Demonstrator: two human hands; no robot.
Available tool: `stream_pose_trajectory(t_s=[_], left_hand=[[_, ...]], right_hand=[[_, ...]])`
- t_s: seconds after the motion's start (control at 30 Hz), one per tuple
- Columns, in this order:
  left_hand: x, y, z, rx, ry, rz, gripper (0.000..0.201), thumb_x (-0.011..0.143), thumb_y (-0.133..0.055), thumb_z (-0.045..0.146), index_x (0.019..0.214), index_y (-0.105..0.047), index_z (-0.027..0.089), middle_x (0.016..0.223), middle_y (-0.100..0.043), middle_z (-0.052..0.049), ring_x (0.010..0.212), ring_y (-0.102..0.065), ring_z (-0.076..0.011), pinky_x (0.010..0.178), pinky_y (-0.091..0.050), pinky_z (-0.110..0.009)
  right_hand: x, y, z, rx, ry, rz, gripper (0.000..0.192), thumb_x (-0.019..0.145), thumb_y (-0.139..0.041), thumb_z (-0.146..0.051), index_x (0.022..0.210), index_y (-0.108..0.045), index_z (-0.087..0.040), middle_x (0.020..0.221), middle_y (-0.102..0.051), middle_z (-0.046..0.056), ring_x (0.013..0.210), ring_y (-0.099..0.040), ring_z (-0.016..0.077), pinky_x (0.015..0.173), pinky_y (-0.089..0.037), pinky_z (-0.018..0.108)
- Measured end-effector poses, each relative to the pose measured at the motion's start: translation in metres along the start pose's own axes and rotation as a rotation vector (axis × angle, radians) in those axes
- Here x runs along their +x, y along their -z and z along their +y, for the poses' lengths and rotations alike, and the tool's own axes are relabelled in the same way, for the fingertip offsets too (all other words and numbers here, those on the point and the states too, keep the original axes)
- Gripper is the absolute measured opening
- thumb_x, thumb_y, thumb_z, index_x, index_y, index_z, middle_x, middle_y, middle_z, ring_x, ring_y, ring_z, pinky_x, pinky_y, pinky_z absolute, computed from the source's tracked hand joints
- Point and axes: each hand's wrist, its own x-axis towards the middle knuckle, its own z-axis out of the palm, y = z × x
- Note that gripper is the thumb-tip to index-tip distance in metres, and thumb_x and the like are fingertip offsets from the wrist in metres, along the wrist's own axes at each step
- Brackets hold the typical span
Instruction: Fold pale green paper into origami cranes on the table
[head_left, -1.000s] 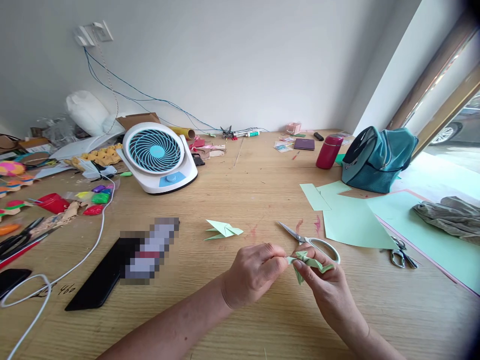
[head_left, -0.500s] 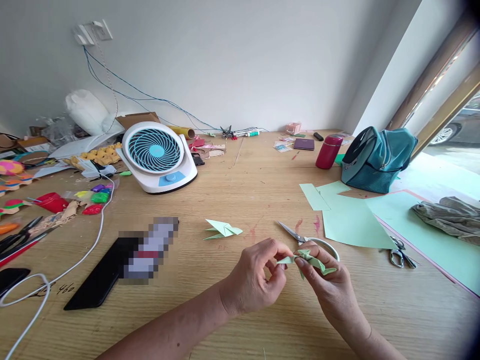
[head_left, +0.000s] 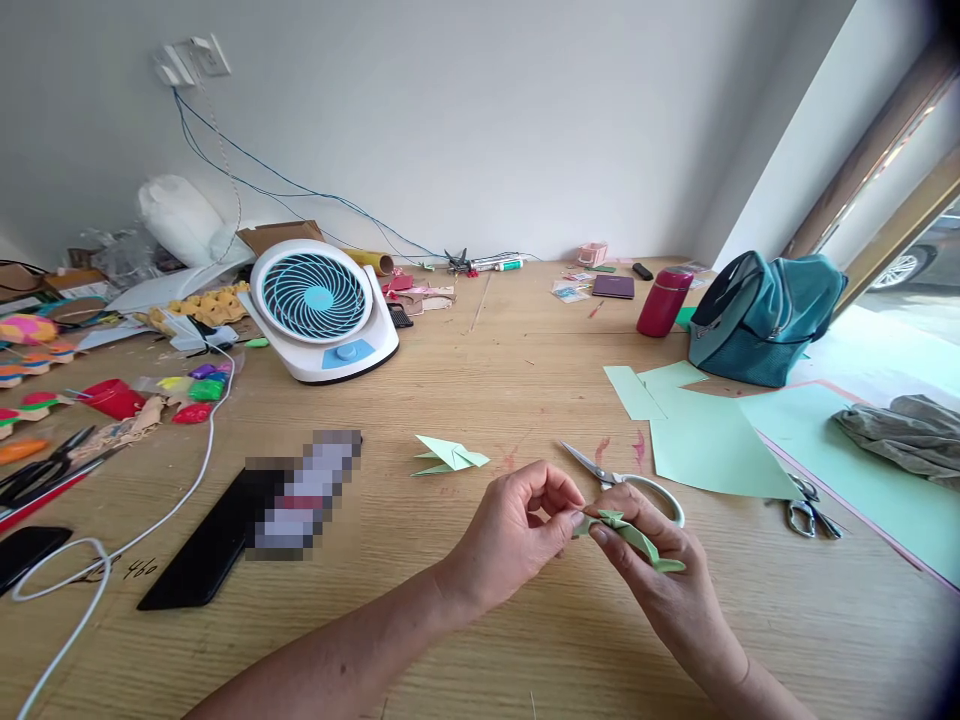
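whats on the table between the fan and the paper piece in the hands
In the head view, a finished folded green paper figure lies between the fan and the folded paper held by both hands; otherwise bare wooden table.

bright daylight pours in from the window on the right; shadows on the desk stay soft, edges bend wide, corners darken, one patch pixelated.

Wooden table: fan at 11 o'clock, scissors centre, green paper sheets at 3 o'clock.
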Motion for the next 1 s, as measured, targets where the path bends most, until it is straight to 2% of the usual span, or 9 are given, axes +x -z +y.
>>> stream_pose_trajectory(t_s=[0.4,0.77,1.0], left_hand=[[-0.0027,-0.0031,-0.0024,0.136,-0.096,0.074,0.010,0.082,-0.064,0.018,0.089,-0.057,0.016,0.082,-0.064,-0.002,0.076,-0.061,-0.0126,0.069,-0.053,-0.023],[-0.0001,0.0002,-0.0016,-0.062,0.104,0.006,0.024,0.078,-0.071,0.020,0.091,-0.051,0.017,0.077,-0.064,0.000,0.068,-0.060,-0.0095,0.064,-0.047,-0.021],[0.0029,0.0015,0.0021,-0.235,0.282,-0.047,0.030,0.073,-0.074,0.017,0.091,-0.050,0.017,0.077,-0.066,0.000,0.070,-0.061,-0.0110,0.067,-0.050,-0.026]], right_hand=[[-0.0010,0.0019,0.0052,-0.007,-0.028,0.002,0.006,0.092,-0.063,-0.026,0.087,-0.066,-0.025,0.080,-0.056,0.001,0.076,-0.052,0.0168,0.068,-0.042,0.028],[0.0018,0.0030,-0.0003,0.057,-0.157,-0.074,0.019,0.093,-0.060,-0.037,0.081,-0.063,-0.023,0.078,-0.054,0.001,0.073,-0.050,0.0170,0.064,-0.040,0.028],[0.0016,0.0035,0.0005,0.117,-0.171,-0.124,0.020,0.094,-0.058,-0.040,0.086,-0.065,-0.023,0.079,-0.055,0.002,0.072,-0.050,0.0168,0.059,-0.040,0.026]])
